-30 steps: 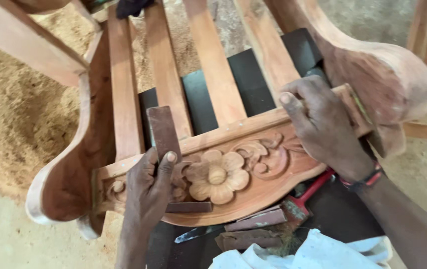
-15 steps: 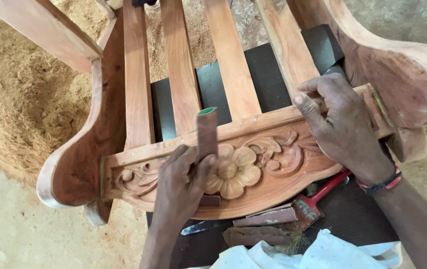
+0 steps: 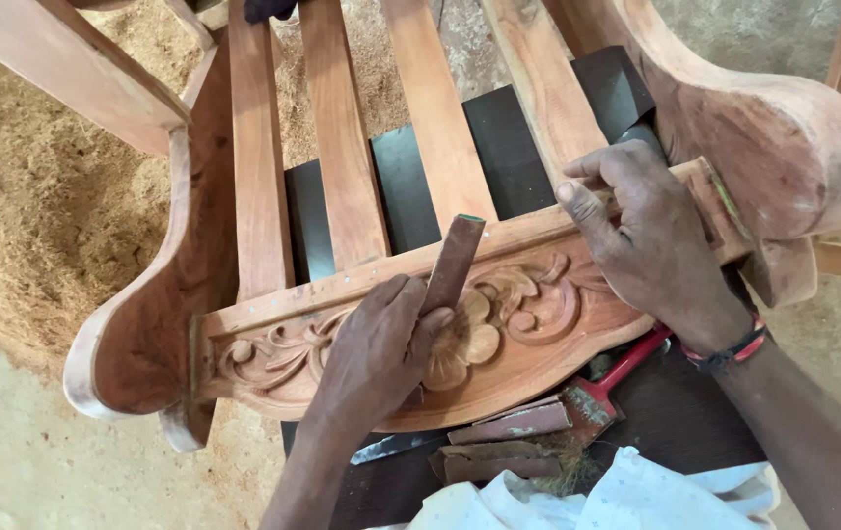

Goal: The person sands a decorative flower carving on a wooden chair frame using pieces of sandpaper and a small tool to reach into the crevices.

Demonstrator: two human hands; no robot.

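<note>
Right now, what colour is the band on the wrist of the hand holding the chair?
The wristband on the right hand is red and black; the head view shows it.

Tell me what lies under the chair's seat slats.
Under the seat slats dark flat sheets show through the gaps, with sawdust on the ground farther back. How far the sheets run beneath the slats and the carved front rail is hidden.
</note>
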